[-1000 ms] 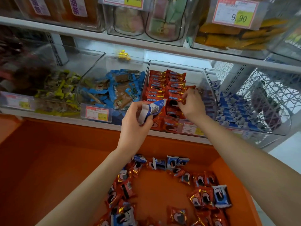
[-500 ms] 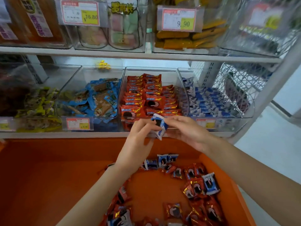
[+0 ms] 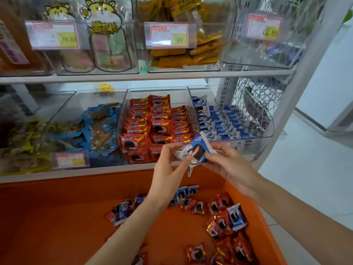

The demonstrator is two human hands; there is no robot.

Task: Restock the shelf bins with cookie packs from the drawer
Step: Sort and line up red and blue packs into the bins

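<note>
Left hand (image 3: 168, 165) pinches the left edge of a blue-white cookie pack (image 3: 194, 152); right hand (image 3: 229, 165) grips its right side, so both grips are closed on it. Pack sits in front of the red-pack bin (image 3: 156, 90), above the orange drawer (image 3: 57, 217). Blue-pack bin (image 3: 267, 129) just right. Loose packs (image 3: 227, 220) lie in the drawer.

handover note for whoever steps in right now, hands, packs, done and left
Left hand and right hand: both pinch one blue-and-white cookie pack, held in front of the bins.
Red bin: well stocked with red packs. Blue bin, to its right: rows of blue packs, room left.
Orange drawer: loose red and blue packs remain.
Left: likely drop this pack in the blue bin, then sort the rest by colour.
</note>
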